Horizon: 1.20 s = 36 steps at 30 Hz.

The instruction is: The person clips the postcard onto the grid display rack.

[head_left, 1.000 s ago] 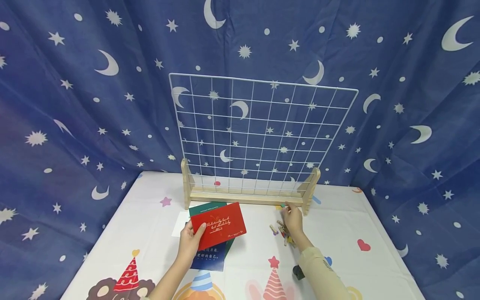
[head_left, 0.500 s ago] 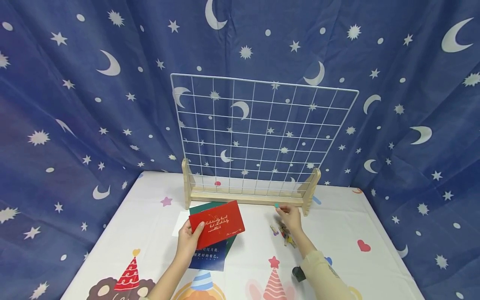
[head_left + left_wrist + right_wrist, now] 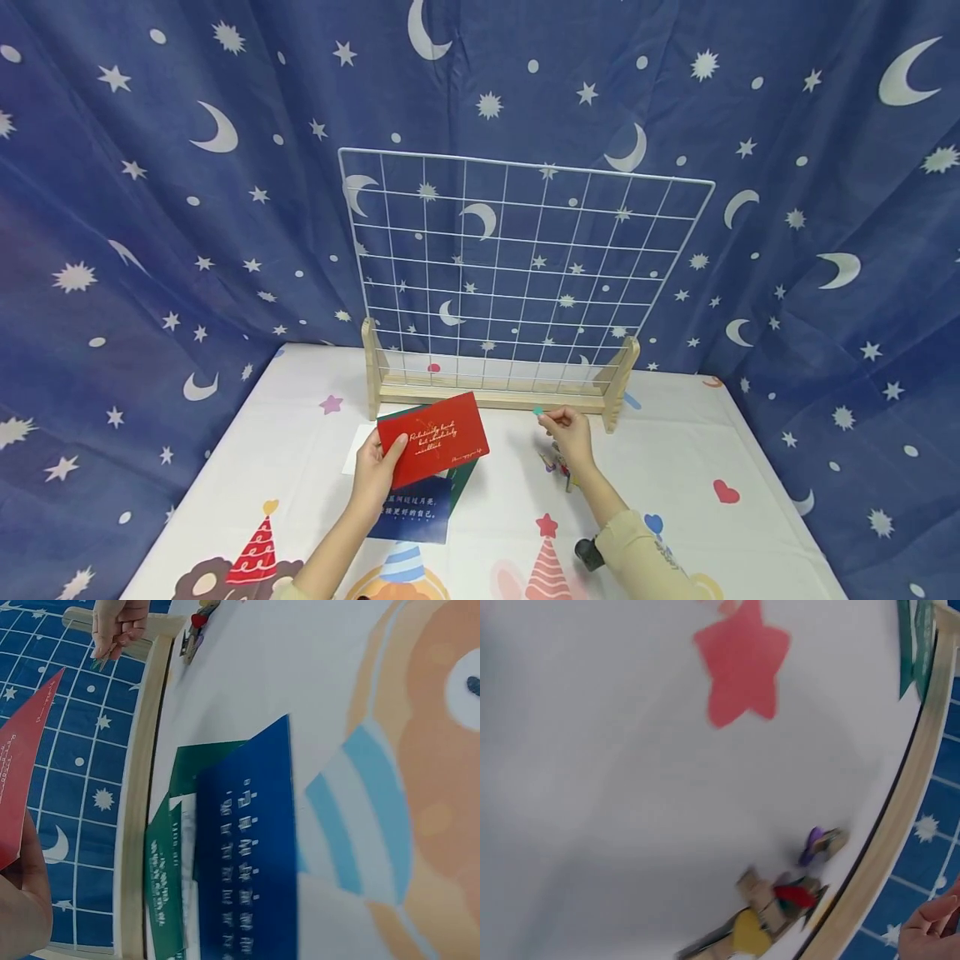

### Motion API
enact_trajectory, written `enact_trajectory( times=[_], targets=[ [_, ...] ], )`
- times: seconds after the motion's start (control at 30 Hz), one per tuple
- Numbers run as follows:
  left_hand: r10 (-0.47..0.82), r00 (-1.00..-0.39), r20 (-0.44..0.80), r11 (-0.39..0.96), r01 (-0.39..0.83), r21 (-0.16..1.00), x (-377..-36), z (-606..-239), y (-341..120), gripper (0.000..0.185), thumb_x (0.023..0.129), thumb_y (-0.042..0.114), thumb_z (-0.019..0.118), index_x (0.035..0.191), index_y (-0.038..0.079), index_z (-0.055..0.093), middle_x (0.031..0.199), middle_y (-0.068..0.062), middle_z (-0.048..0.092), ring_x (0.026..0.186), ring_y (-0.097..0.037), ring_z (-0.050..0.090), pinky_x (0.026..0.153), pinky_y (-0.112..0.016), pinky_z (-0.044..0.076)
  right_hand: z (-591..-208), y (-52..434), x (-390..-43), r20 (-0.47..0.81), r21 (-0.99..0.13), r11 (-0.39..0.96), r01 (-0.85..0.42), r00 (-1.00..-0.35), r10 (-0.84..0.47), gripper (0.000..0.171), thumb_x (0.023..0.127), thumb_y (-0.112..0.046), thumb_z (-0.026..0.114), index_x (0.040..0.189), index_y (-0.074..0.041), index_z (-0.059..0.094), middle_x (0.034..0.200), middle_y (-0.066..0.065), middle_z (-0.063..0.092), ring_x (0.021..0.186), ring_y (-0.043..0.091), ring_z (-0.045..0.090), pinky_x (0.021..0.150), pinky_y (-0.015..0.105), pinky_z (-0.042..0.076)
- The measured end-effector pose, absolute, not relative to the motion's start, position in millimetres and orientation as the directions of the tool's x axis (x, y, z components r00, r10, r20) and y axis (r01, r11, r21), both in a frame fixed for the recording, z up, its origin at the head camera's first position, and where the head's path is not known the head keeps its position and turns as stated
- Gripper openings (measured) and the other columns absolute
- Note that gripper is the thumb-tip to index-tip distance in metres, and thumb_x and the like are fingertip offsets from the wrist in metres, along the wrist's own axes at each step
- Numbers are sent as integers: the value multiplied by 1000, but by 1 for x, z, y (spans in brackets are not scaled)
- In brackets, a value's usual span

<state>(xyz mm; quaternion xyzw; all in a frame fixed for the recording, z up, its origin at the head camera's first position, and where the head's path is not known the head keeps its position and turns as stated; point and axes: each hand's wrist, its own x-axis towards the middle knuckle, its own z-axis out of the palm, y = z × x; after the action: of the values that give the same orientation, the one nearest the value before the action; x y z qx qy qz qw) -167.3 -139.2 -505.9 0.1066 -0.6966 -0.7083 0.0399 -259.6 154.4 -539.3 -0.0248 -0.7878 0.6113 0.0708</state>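
My left hand (image 3: 388, 457) grips a red card (image 3: 433, 437) by its lower left corner and holds it tilted above the table; the left wrist view shows the red card (image 3: 22, 772) at its left edge. My right hand (image 3: 552, 420) pinches a small wooden clip with a teal tip (image 3: 537, 410) just in front of the wooden stand (image 3: 491, 398). A little pile of coloured wooden clips (image 3: 558, 468) lies under the right wrist, and the same clips (image 3: 780, 911) show beside the stand's base (image 3: 877, 855). The white wire grid (image 3: 517, 267) stands upright in the stand.
A blue card (image 3: 411, 508), a green card (image 3: 463, 477) and a white card (image 3: 360, 448) lie overlapped on the printed tablecloth (image 3: 675, 508) below the red card. A star-and-moon curtain (image 3: 150, 208) hangs behind and at both sides.
My right hand has lifted off the clip pile with one clip and moved left towards the stand's middle. The left hand has raised the red card slightly towards the stand.
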Motion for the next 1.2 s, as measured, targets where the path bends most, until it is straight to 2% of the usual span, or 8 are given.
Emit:
enact_trajectory(
  times=[0.2,0.37,0.57,0.7,0.87,0.97,1.07,1.2],
  targets=[
    [-200,-977,-66,11,-69,998,-175,-497,-144,39,95,16,56,128,-2,45,116,-24,63,86,-12,69,71,-28,59,-534,147,-256,-10,-980,200,20,-999,48,14,81,1,69,87,11,61,76,3,68,63,6,58,57,15,48],
    [-195,-980,-33,35,-41,999,-181,-488,-152,37,94,16,57,126,-2,47,115,-24,63,83,-6,68,71,-27,58,-536,143,-255,-79,-976,204,77,-997,-1,25,86,5,61,109,15,59,79,9,65,63,8,60,59,15,51],
    [-195,-981,-9,43,-17,999,-189,-476,-161,36,95,16,56,126,-1,47,114,-23,63,78,1,66,71,-25,58,-535,139,-250,-189,-956,239,170,-980,-63,29,100,-4,40,118,14,55,83,14,56,68,11,54,65,20,52],
    [-185,-983,-11,47,-20,999,-194,-469,-166,36,95,17,56,126,1,48,114,-21,64,76,4,65,71,-23,57,-531,139,-247,-258,-960,144,241,-960,-113,36,103,-10,30,126,13,45,87,5,42,69,7,45,61,14,45],
    [-164,-986,14,80,1,997,-200,-459,-170,36,95,18,56,126,2,48,117,-24,61,81,1,66,73,-25,58,-531,141,-245,-274,-961,60,269,-955,-111,39,104,-13,22,124,15,41,76,-2,38,59,4,36,52,13,33],
    [-131,-991,18,105,5,994,-204,-450,-171,37,97,20,53,128,2,44,117,-24,59,83,-3,65,75,-27,58,-531,142,-243,-244,-968,89,235,-965,-100,39,104,-14,20,118,14,44,69,-3,36,55,5,33,49,15,31],
    [-92,-996,12,108,2,994,-208,-443,-172,36,99,17,48,131,3,39,115,-24,55,83,-5,63,75,-29,58,-531,141,-243,-216,-969,142,200,-970,-111,39,105,-17,22,119,13,42,71,-2,33,57,7,33,50,15,32],
    [-44,-999,27,109,22,994,-211,-436,-173,32,99,8,40,130,1,35,113,-23,51,82,-5,59,72,-25,57,-532,138,-243,-187,-970,177,167,-977,-101,35,103,-17,33,123,10,43,77,-1,41,62,7,39,54,14,37]
  ],
)
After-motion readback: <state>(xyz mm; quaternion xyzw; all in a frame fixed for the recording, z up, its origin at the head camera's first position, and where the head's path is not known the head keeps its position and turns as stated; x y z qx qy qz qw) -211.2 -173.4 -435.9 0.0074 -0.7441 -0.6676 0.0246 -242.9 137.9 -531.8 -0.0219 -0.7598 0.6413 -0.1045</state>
